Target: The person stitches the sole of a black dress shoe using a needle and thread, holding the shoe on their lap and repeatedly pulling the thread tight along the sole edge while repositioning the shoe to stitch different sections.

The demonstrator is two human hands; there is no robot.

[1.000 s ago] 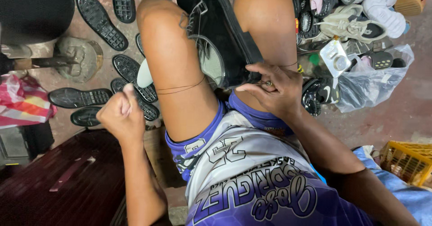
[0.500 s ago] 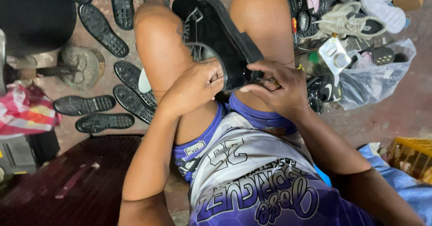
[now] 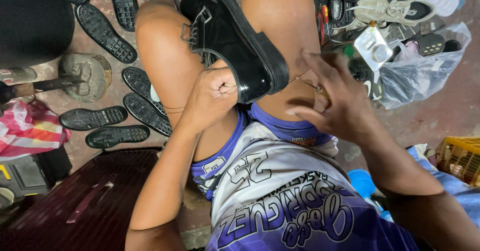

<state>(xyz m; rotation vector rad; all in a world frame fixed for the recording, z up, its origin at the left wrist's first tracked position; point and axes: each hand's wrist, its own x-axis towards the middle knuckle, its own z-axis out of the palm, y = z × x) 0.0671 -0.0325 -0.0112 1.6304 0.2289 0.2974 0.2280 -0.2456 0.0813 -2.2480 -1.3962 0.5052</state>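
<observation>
the black shoe (image 3: 235,41) lies wedged between the person's two bare thighs, heel toward the body, so there is little free room at either side of it; the floor (image 3: 440,116) beyond the knees is crowded. to the left lie five loose black soles (image 3: 95,118) in full view (more are cut off at the top edge), beside a hammer (image 3: 40,83) on a round block. a clear plastic bag (image 3: 420,76) sits to the right. the left hand (image 3: 212,93) is a closed fist pressed against the shoe's heel side. the right hand (image 3: 335,98) hovers just beside the heel, fingers spread and blurred, with a thin thread (image 3: 300,76) running from shoe to hand.
</observation>
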